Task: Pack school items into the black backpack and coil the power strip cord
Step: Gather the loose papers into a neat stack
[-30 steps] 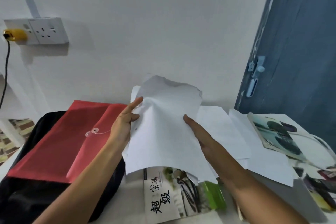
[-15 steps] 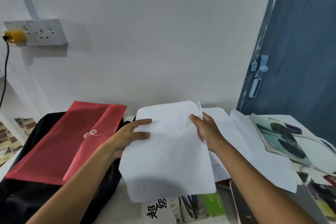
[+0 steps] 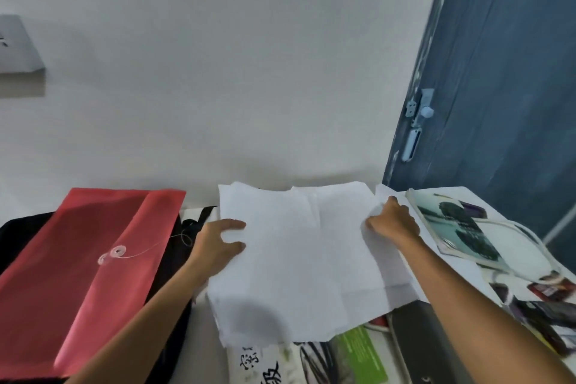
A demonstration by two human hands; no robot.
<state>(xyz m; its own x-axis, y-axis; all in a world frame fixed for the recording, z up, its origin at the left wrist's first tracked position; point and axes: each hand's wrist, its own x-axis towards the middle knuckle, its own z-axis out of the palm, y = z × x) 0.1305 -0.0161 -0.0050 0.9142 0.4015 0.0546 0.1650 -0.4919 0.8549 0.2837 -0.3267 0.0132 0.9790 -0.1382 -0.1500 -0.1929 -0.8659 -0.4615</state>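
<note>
Now the left hand (image 3: 219, 243) and right hand (image 3: 391, 221) pinch opposite edges of a white paper stack (image 3: 299, 262) (slightly crumpled) beside the black backpack (image 3: 174, 259).

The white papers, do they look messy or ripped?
A bit messy. The white papers are creased, with uneven, jagged edges that don't line up, and sheets fanned out to the right. The left hand and right hand hold their sides. No clear rip shows.
</note>
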